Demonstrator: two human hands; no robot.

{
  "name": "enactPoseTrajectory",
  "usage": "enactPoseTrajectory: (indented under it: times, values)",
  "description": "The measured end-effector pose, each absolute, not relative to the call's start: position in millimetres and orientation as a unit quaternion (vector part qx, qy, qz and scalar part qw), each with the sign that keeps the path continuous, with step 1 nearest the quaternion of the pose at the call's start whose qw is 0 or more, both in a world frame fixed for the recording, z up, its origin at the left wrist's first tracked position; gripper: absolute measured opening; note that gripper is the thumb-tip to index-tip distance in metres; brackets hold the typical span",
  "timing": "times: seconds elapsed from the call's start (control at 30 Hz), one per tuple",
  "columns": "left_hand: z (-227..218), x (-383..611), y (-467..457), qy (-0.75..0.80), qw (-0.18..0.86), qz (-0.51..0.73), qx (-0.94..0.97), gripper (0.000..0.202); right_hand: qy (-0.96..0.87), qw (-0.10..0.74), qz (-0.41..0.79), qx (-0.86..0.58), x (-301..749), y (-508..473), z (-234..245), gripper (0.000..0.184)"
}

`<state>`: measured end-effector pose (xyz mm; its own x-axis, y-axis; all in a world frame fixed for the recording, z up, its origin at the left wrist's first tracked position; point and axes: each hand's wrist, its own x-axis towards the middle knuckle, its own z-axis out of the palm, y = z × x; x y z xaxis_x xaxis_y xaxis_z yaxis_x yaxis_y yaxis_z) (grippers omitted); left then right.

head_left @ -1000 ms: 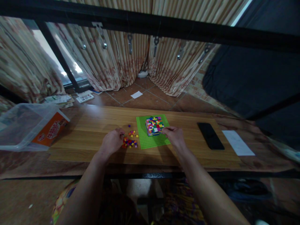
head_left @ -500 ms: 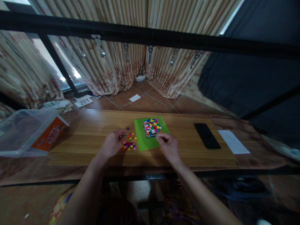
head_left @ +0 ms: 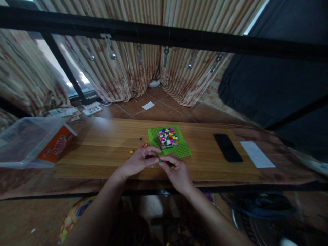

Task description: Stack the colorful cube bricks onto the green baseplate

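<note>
A multicoloured cube of small bricks [head_left: 168,138] stands on a green baseplate [head_left: 182,150] on the wooden table [head_left: 102,150]. My left hand [head_left: 139,161] and my right hand [head_left: 175,169] meet just in front of the plate's near edge, fingertips pinched together on a small green brick [head_left: 160,159]. Both hands have their fingers closed. A few loose small bricks [head_left: 131,151] lie left of the hands; the rest of the pile is hidden under my left hand.
A clear plastic bin with an orange label [head_left: 36,141] lies on its side at the table's left end. A black phone [head_left: 227,147] and a white paper [head_left: 257,154] lie at the right. Curtains and a black bar are beyond the table.
My right hand has left the cube and drawn back toward me. My left hand has moved right from the loose pile, and both now meet on a small green brick.
</note>
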<state>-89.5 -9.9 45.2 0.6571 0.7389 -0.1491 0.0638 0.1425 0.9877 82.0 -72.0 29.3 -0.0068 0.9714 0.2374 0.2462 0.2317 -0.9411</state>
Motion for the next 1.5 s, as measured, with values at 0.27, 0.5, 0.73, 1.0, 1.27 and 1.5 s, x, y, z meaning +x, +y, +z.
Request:
enactPoseTrajectory:
  times: [0.27, 0.5, 0.73, 1.0, 1.27, 1.5]
  values:
    - [38, -84, -8, 0.320, 0.689, 0.262, 0.596, 0.031, -0.573, 0.531, 0.357, -0.512, 84, -72, 22, 0.009]
    - [34, -79, -9, 0.318, 0.704, 0.269, 0.575, 0.028, -0.570, 0.532, 0.359, -0.514, 85, -72, 19, 0.011]
    - [34, -73, -12, 0.317, 0.713, 0.274, 0.563, 0.030, -0.548, 0.540, 0.384, -0.511, 90, -74, 17, 0.012]
    - [25, -78, -3, 0.413, 0.640, 0.299, 0.574, 0.025, -0.410, 0.558, 0.309, -0.652, 136, -39, 7, 0.026]
    - [19, -74, 1, 0.461, 0.545, 0.338, 0.614, 0.028, -0.481, 0.470, 0.232, -0.702, 151, -5, 8, 0.028]
    - [12, -69, -1, 0.449, 0.581, 0.297, 0.611, 0.055, -0.518, 0.435, 0.219, -0.703, 145, -4, 11, 0.028]
